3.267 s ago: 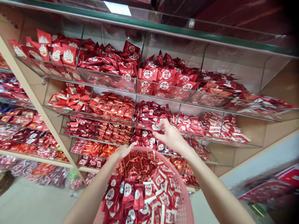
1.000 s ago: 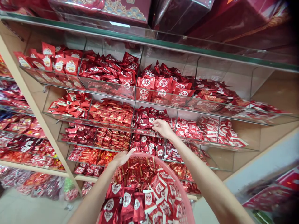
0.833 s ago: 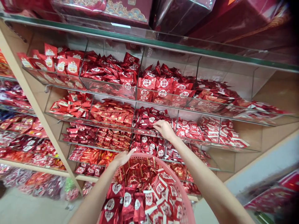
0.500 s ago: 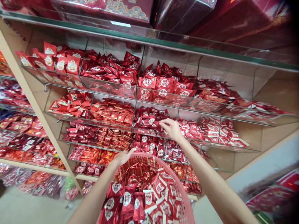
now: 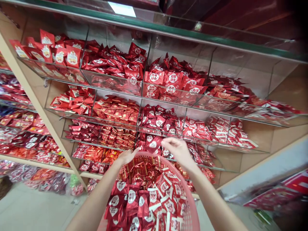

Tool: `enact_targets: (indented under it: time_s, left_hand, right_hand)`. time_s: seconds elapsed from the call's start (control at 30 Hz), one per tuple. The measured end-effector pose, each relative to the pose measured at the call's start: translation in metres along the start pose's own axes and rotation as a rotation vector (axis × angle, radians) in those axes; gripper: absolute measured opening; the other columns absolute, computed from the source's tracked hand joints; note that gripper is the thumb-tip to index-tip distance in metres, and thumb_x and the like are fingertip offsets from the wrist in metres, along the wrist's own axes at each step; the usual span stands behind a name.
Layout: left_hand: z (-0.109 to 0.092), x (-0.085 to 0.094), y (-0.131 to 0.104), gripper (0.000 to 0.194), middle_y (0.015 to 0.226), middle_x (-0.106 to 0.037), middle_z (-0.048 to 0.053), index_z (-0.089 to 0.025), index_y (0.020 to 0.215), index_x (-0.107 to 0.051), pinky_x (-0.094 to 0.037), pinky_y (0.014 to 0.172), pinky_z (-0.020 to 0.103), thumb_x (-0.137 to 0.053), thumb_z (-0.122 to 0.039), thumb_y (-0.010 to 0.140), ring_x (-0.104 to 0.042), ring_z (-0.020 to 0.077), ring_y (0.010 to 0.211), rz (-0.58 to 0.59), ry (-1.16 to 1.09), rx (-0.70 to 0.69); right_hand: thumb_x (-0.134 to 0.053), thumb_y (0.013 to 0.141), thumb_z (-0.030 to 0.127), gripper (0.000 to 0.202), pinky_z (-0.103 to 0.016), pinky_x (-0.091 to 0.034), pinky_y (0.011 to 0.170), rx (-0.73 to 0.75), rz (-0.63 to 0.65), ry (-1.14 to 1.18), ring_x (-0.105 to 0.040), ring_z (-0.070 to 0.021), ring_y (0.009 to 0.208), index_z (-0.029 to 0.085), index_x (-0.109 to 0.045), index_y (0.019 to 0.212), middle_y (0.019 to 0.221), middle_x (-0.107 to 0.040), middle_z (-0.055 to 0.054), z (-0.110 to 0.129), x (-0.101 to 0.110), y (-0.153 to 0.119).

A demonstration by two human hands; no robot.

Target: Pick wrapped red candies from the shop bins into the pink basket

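Observation:
A pink plastic basket [image 5: 191, 205] full of red wrapped candies [image 5: 138, 205] is in front of me. My left hand [image 5: 127, 157] grips its far left rim, thumb along the edge. Between the fingertips of my right hand [image 5: 176, 149] is a dark red candy packet [image 5: 154, 144] with a white printed patch. The packet hangs just above the basket's far rim, apart from the candies inside. Behind it, more dark red packets [image 5: 157, 120] of similar look fill a shelf compartment.
Glass shelves [image 5: 115, 85] with clear dividers hold many red candy packets in rows. A wooden upright [image 5: 36, 96] separates another candy shelf at left. Bagged sweets [image 5: 48, 181] lie on the floor at lower left. Large dark red boxes stand above the top glass edge.
My right hand has drawn back from the shelf compartment and down toward the basket, with a dark red packet in its fingers. My left hand stays on the rim. The view has shifted slightly.

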State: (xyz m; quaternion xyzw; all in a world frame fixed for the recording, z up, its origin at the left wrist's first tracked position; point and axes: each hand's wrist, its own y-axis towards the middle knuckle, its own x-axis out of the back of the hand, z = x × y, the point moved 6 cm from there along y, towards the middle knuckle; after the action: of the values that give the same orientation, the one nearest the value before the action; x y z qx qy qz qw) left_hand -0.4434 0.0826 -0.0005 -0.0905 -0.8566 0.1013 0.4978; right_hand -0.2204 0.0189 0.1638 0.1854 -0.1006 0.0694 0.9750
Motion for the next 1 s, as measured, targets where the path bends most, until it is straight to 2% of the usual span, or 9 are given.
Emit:
enact_targets:
  time_s: [0.1, 0.17, 0.33, 0.47, 0.67, 0.8, 0.87, 1.0]
  left_hand:
    - [0.000, -0.001, 0.000, 0.092, 0.112, -0.062, 0.016, -0.015, 0.105, -0.062, -0.042, 0.086, 0.039, -0.006, -0.078, 0.068, -0.057, 0.0302, 0.103, -0.003, -0.015, -0.014]
    - [0.001, -0.001, 0.001, 0.092, 0.112, -0.062, 0.016, -0.015, 0.105, -0.062, -0.042, 0.085, 0.039, -0.007, -0.078, 0.067, -0.056, 0.0308, 0.104, -0.007, -0.018, -0.013]
    - [0.002, -0.001, 0.002, 0.091, 0.105, -0.066, 0.016, -0.016, 0.102, -0.063, -0.042, 0.082, 0.038, -0.008, -0.079, 0.067, -0.058, 0.0304, 0.100, -0.010, -0.019, -0.010]
    - [0.001, -0.001, 0.001, 0.088, 0.101, -0.067, 0.015, -0.016, 0.096, -0.064, -0.043, 0.080, 0.037, -0.008, -0.078, 0.068, -0.059, 0.0300, 0.098, -0.008, -0.023, -0.019]
    - [0.002, -0.002, 0.002, 0.086, 0.101, -0.067, 0.014, -0.017, 0.094, -0.064, -0.042, 0.081, 0.036, -0.008, -0.076, 0.069, -0.058, 0.0300, 0.099, -0.004, -0.033, -0.027]
    - [0.003, -0.002, 0.004, 0.084, 0.109, -0.064, 0.015, -0.016, 0.097, -0.062, -0.042, 0.083, 0.036, -0.010, -0.075, 0.070, -0.056, 0.0303, 0.103, -0.025, -0.019, -0.018]
    - [0.002, -0.002, 0.004, 0.083, 0.107, -0.065, 0.015, -0.016, 0.094, -0.063, -0.042, 0.082, 0.035, -0.009, -0.075, 0.071, -0.057, 0.0298, 0.101, -0.027, -0.014, -0.030]
    - [0.002, -0.003, 0.003, 0.081, 0.103, -0.066, 0.015, -0.018, 0.088, -0.064, -0.042, 0.081, 0.036, -0.009, -0.075, 0.071, -0.058, 0.0292, 0.098, -0.031, -0.014, -0.058]
  right_hand:
    - [-0.060, 0.075, 0.037, 0.021, -0.026, -0.044, 0.063, -0.145, 0.229, 0.017, -0.054, -0.0115, 0.063, 0.018, -0.066, 0.074, 0.070, -0.063, -0.001, -0.035, -0.035, -0.029]
    - [-0.060, 0.074, 0.037, 0.020, -0.025, -0.043, 0.059, -0.226, 0.342, -0.018, -0.052, -0.0109, 0.059, 0.018, -0.066, 0.070, 0.065, -0.061, 0.000, -0.060, -0.050, -0.046]
    - [-0.063, 0.069, 0.034, 0.019, -0.022, -0.037, 0.048, -0.399, 0.461, -0.102, -0.046, -0.0089, 0.046, 0.016, -0.065, 0.065, 0.052, -0.056, 0.001, -0.119, -0.059, -0.072]
    - [-0.064, 0.065, 0.029, 0.015, -0.020, -0.037, 0.048, -0.469, 0.507, -0.090, -0.048, -0.0083, 0.048, 0.015, -0.065, 0.063, 0.055, -0.059, 0.000, -0.145, -0.065, -0.084]
    - [-0.061, 0.064, 0.024, 0.011, -0.020, -0.037, 0.047, -0.528, 0.535, -0.118, -0.050, -0.0088, 0.047, 0.015, -0.067, 0.063, 0.055, -0.061, 0.000, -0.152, -0.080, -0.090]
    - [-0.057, 0.066, 0.020, 0.009, -0.019, -0.036, 0.045, -0.533, 0.474, -0.235, -0.051, -0.0089, 0.043, 0.015, -0.065, 0.066, 0.053, -0.060, 0.001, -0.147, -0.081, -0.089]
    - [-0.057, 0.068, 0.021, 0.010, -0.019, -0.035, 0.044, -0.499, 0.434, -0.324, -0.053, -0.0096, 0.044, 0.016, -0.065, 0.068, 0.054, -0.061, 0.001, -0.146, -0.078, -0.087]
    - [-0.055, 0.071, 0.025, 0.013, -0.020, -0.035, 0.047, -0.331, 0.361, -0.487, -0.055, -0.0112, 0.051, 0.017, -0.064, 0.067, 0.059, -0.063, 0.000, -0.131, -0.065, -0.076]
